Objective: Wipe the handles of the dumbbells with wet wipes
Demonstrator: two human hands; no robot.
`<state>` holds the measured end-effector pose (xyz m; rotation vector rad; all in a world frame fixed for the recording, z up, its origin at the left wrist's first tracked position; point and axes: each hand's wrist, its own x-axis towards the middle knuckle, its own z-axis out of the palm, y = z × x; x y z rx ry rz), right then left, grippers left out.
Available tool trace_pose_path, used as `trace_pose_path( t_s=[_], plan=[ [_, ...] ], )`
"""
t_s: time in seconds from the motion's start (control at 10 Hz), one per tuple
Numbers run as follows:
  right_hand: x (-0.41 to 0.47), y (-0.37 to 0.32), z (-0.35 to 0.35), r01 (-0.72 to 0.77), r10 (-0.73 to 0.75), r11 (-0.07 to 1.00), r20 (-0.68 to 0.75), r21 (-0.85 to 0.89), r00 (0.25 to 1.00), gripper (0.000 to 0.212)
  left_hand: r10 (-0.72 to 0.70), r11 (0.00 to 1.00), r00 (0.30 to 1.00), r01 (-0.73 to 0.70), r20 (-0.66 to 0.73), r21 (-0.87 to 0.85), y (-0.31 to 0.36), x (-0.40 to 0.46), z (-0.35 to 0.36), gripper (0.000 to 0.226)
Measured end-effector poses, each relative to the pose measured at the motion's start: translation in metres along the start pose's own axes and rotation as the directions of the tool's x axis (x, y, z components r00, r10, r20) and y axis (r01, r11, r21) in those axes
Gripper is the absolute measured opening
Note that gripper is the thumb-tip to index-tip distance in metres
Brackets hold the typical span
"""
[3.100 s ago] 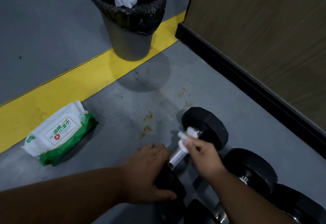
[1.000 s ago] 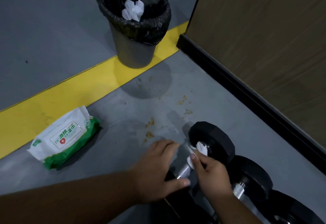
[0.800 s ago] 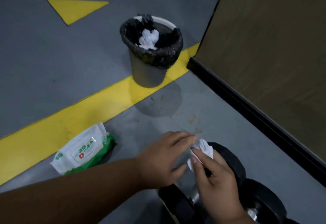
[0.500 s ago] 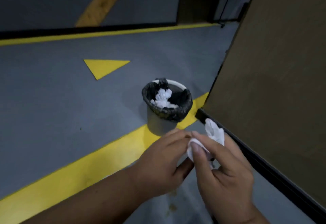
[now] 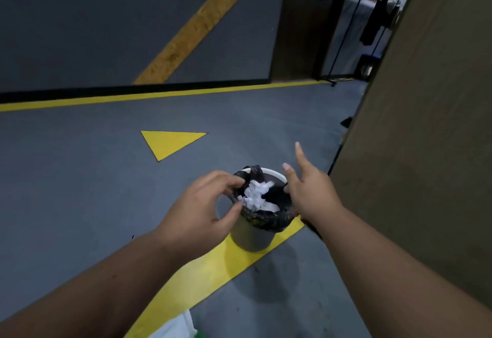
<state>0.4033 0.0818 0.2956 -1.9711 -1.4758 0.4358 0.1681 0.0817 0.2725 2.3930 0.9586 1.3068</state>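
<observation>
The bin (image 5: 253, 233) serves as the landmark: a small grey tub lined with a black bag (image 5: 269, 219), standing on a yellow floor stripe (image 5: 213, 271). To the left of the bin and nearer the camera, the corner of the wet wipe pack (image 5: 177, 327) peeks in at the bottom edge, white with a sliver of green. The left hand (image 5: 202, 209) hovers at the bin's left rim, its fingers loosely curled with thumb and fingertips close together, and nothing can be seen between them. Inside the bin, between the two hands, lie crumpled white wipes (image 5: 257, 195), free of either hand's grasp. The right hand (image 5: 308, 191) is at the bin's right rim, fingers spread and straight, the index pointing up and away, holding nothing. Beyond the bin on the grey floor is a yellow triangle (image 5: 170, 143). To the right of the bin rises a brown panel (image 5: 415, 151). The dumbbells are out of view.
</observation>
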Motion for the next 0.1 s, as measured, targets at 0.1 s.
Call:
trace_pose_path(
  t_s=[0.1],
  plan=[
    [-0.0228, 0.0146, -0.0197, 0.131, -0.131, 0.991, -0.127, -0.004, 0.983, 0.049, 0.016, 0.999, 1.000, -0.017, 0.027, 0.035, -0.0031, -0.0063, -0.0072, 0.028]
  ],
)
